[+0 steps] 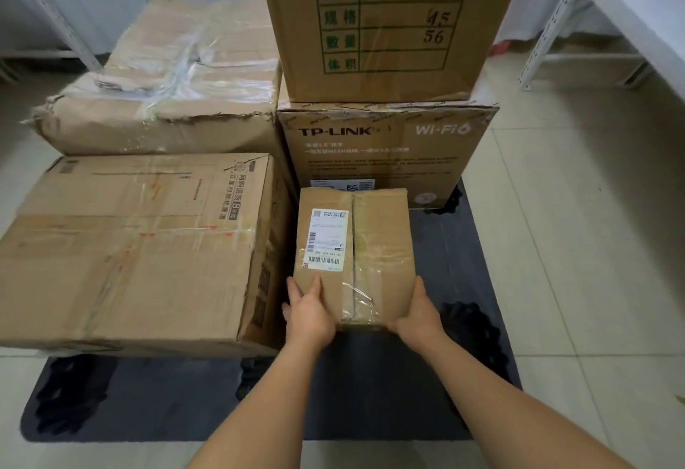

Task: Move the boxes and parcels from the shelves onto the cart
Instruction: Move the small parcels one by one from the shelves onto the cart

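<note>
A small taped cardboard box [374, 246] with a white shipping label lies on the dark cart deck [456, 320], in front of the TP-LINK box [385, 157]. My left hand [309, 314] grips its near left corner, thumb on top. My right hand [417, 314] grips its near right corner. On the TP-LINK box stands a tall box with green printing [385, 24]. A large taped box [129, 246] fills the cart's left side, with a crumpled box [166, 98] behind it.
White metal shelving [608, 12] stands at the right, and another shelf leg [48, 12] at the far left. Pale floor tiles [574, 209] surround the cart. The cart deck's near part [166, 402] is bare dark surface.
</note>
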